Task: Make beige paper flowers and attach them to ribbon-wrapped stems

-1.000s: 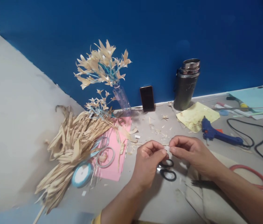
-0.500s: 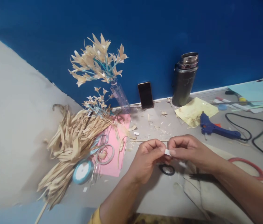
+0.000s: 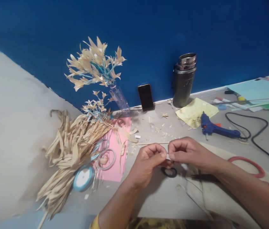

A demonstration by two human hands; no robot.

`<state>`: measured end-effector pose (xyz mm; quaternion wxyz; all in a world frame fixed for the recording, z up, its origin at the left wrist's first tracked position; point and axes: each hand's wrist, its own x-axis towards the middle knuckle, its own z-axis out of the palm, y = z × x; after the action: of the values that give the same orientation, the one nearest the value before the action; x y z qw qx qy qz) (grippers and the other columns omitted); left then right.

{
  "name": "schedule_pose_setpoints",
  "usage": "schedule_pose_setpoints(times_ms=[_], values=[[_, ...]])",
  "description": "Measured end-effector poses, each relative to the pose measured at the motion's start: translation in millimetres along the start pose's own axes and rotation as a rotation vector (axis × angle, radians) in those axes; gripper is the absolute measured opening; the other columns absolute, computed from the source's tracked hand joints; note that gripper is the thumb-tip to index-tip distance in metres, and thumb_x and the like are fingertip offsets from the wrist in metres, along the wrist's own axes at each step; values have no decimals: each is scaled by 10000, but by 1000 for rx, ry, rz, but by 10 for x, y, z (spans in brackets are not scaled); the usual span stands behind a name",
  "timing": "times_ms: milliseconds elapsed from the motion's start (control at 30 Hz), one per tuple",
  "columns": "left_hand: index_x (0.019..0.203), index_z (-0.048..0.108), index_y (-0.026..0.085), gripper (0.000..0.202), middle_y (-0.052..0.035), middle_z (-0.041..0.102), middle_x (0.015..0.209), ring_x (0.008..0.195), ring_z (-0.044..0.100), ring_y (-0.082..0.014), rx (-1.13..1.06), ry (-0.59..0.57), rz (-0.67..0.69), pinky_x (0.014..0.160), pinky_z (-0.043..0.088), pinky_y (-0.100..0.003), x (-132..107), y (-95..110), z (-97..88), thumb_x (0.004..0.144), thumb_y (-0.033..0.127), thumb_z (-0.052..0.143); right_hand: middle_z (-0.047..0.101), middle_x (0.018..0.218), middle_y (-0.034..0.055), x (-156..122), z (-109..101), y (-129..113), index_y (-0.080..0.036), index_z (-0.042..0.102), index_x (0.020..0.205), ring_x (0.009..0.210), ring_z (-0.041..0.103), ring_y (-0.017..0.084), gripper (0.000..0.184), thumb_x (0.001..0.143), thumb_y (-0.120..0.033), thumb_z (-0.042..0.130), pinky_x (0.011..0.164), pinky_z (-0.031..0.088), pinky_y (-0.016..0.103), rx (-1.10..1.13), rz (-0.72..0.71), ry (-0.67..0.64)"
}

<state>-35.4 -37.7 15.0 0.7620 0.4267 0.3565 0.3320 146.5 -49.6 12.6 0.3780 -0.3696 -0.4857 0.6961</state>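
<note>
Both hands meet above the middle of the table. My left hand (image 3: 150, 160) pinches one end of a small white piece (image 3: 168, 156), paper-like, between thumb and forefinger. At its other end, my right hand (image 3: 188, 152) is closed on the same piece, and the fingertips nearly touch. Most of the piece is hidden by the fingers. A black ring-shaped roll (image 3: 169, 172) lies on the table just below the hands. Under my right forearm are scissors with red handles (image 3: 249, 163), and thin dark wires (image 3: 196, 194) lie nearby. A thin stick (image 3: 148, 143) rests just beyond my fingers.
Dried husks (image 3: 77, 140) are heaped at left, beside a blue ribbon spool (image 3: 84, 178) and pink paper (image 3: 115, 171). Behind stand husk flowers in a clear bottle (image 3: 120, 98), a phone (image 3: 146, 98) and a flask (image 3: 184, 82). A blue glue gun (image 3: 217, 128) with its cord lies right.
The view has shifted slightly, so most things appear a little further left. The fingertips have drawn closer together, and less of the white piece shows between them.
</note>
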Motion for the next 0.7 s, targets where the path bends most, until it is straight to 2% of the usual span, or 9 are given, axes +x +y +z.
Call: schedule_pose_setpoints(times_ms=[133, 267, 400, 500, 567, 633, 700], values=[[803, 647, 137, 189, -33, 672, 698, 649, 622, -130, 59, 67, 104, 646, 488, -247, -11, -42, 11, 755, 266, 777, 674, 653, 14, 12, 2, -27, -175, 622, 647, 646, 604, 144, 287, 773, -404, 740, 626, 463, 252, -62, -1, 75], [853, 668, 164, 168, -6, 639, 744, 685, 589, -122, 178, 206, 273, 652, 470, -240, -10, -79, 97, 745, 232, 778, 574, 572, -28, 22, -17, -30, -167, 640, 671, 552, 488, 105, 319, 787, -453, 723, 556, 409, 230, -135, -73, 164], [757, 681, 172, 49, 2, 595, 755, 700, 539, -112, 278, 326, 441, 644, 440, -231, 12, -80, 193, 784, 199, 711, 546, 566, -37, 35, -19, -22, -172, 645, 675, 542, 467, 104, 344, 779, -490, 725, 545, 402, 228, -173, -129, 201], [689, 661, 169, 99, 9, 568, 709, 670, 513, -111, 313, 329, 510, 621, 421, -233, 38, -49, 204, 785, 169, 685, 551, 580, -34, 37, -22, -2, -176, 647, 688, 545, 475, 107, 356, 787, -510, 720, 549, 409, 230, -176, -150, 195], [666, 630, 170, 139, 17, 549, 682, 652, 510, -111, 357, 366, 579, 612, 420, -236, 59, -21, 177, 800, 147, 660, 584, 618, -19, 29, -36, 17, -182, 682, 764, 562, 500, 118, 344, 817, -522, 687, 555, 423, 235, -188, -184, 210], [662, 590, 176, 172, 23, 534, 674, 655, 519, -113, 453, 477, 718, 618, 426, -240, 80, 2, 133, 818, 121, 637, 632, 698, 4, 15, -53, 31, -197, 709, 838, 624, 548, 140, 314, 859, -504, 644, 588, 449, 243, -225, -268, 307], [691, 581, 181, 171, 25, 541, 681, 668, 537, -116, 625, 588, 912, 627, 434, -244, 98, 6, 86, 826, 88, 627, 659, 769, 22, 0, -55, 35, -208, 706, 805, 702, 586, 161, 266, 880, -452, 631, 634, 467, 249, -282, -360, 430]])
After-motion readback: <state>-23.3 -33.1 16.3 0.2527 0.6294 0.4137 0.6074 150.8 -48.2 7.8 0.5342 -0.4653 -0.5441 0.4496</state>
